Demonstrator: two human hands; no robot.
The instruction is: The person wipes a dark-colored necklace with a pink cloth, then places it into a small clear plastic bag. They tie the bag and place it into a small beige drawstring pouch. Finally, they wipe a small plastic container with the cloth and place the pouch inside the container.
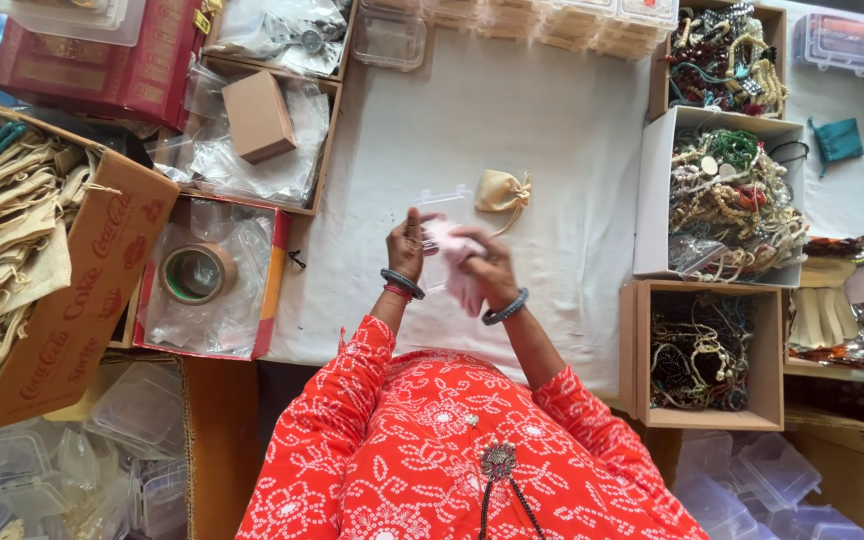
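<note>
Soft pink cloth [462, 275] is crumpling matt against a clear glossy plastic box [442, 205]; the beige pouch [502, 190] is looking coarse-woven, the counter [512, 120] wearing smooth white fabric, cartons [712, 290] showing dull cardboard

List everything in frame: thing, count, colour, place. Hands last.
pink cloth: one, pale pink, held between both hands
clear plastic box: one, see-through, on the white table cloth just beyond the hands
drawstring pouch: one, beige, beside the clear box
tape roll: one, brown, in a red-edged tray at left
small carton: one, brown, on plastic bags at upper left
cloth bags: a stack, beige, in a big cardboard box at far left
bead jewellery boxes: three, mixed colours, in a column at right
teal pouch: one, upper right
empty clear boxes: many, lower corners
left hand: bangles on wrist, gripping the cloth
right hand: bangle on wrist, gripping the cloth
</note>
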